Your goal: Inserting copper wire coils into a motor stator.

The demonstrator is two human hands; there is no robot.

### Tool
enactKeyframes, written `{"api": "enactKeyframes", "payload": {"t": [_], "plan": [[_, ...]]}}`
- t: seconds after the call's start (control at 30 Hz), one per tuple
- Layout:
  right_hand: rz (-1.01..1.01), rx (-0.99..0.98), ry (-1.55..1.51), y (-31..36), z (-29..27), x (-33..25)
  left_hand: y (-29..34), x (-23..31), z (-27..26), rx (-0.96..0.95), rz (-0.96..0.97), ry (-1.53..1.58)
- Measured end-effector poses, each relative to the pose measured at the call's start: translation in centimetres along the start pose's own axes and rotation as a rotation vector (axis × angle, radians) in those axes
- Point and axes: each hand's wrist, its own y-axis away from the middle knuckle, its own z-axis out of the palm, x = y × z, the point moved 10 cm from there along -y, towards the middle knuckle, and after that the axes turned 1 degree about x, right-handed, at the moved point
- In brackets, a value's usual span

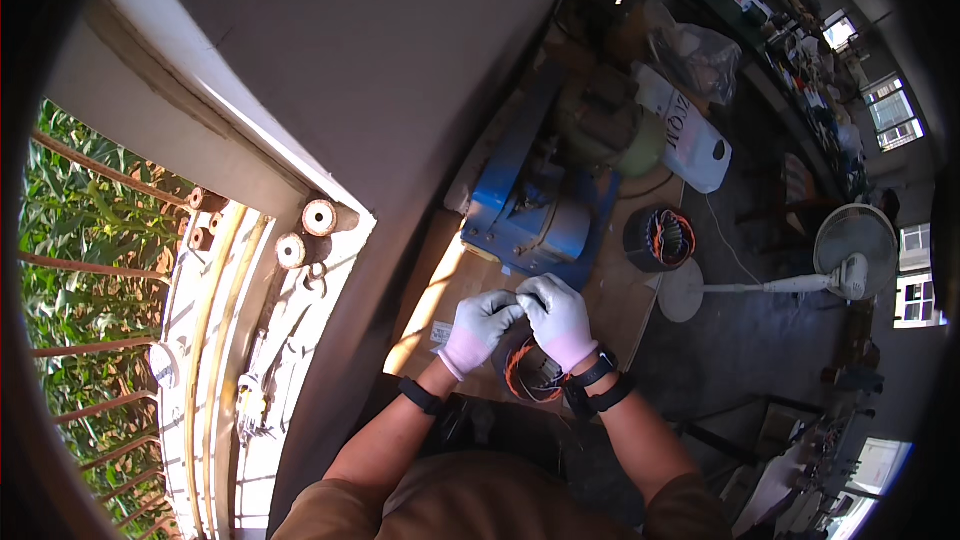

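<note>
Both my hands wear white gloves with pinkish cuffs and meet above the wooden bench (pixel 455 285). My left hand (pixel 480 328) is closed, its thumb and fingertips pinched together. Beside it, fingers bent inward, my right hand (pixel 556 314) is pinched too, the tips almost touching the left ones. Whatever sits between the fingertips is too small to make out. Just below the hands, partly covered by the right one, lies a motor stator (pixel 518 372) with orange-edged windings around its open bore. A second stator (pixel 660 238) with orange lacing stands farther right on the bench.
A blue machine (pixel 545 230) with a green motor (pixel 610 130) occupies the bench's far side. Past it lie a white plastic container (pixel 690 135) and a clear bag (pixel 700 55). A pedestal fan (pixel 850 260) stands at right. Spools (pixel 319 218) sit on the sunlit sill at left.
</note>
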Motion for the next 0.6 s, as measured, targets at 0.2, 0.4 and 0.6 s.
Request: {"api": "enactKeyframes", "payload": {"t": [0.2, 0.4, 0.6], "plan": [[0.015, -0.05, 0.047, -0.6, 0.6, 1.0, 0.5, -2.3, 1.7, -0.206, -0.17, 0.358], [0.236, 0.009, -0.148, 0.7, 1.2, 5.9, 0.4, -2.9, 2.8, -0.235, -0.215, 0.339], [0.17, 0.083, -0.069, 1.0, -0.6, 5.2, -0.7, -2.5, 3.1, -0.239, -0.199, 0.157]]}}
